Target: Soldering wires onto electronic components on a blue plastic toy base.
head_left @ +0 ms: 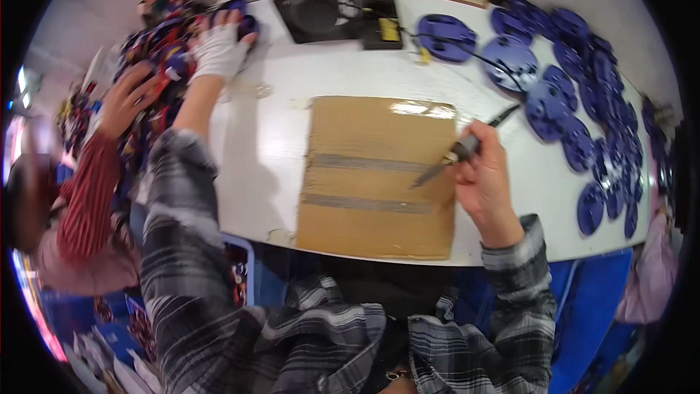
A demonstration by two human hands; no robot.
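Note:
My right hand [483, 175] grips a soldering iron [464, 148] like a pen. Its tip points down and left over a flat brown cardboard sheet [379, 128] that bears two grey strips. At the far left my left hand [219, 47], in a white fingerless glove, reaches out with spread fingers. It lies at the edge of a heap of wired coloured parts [164, 44], over a purple piece [246, 23]. Whether the fingertips grip that piece is hidden.
Many purple round shells [550, 109] lie along the table's right side. A black fan unit [319, 9] and a black stand with a yellow sponge [389, 29] stand at the back. A co-worker's hand [125, 102] touches the left heap. Blue bins [583, 299] sit below the edge.

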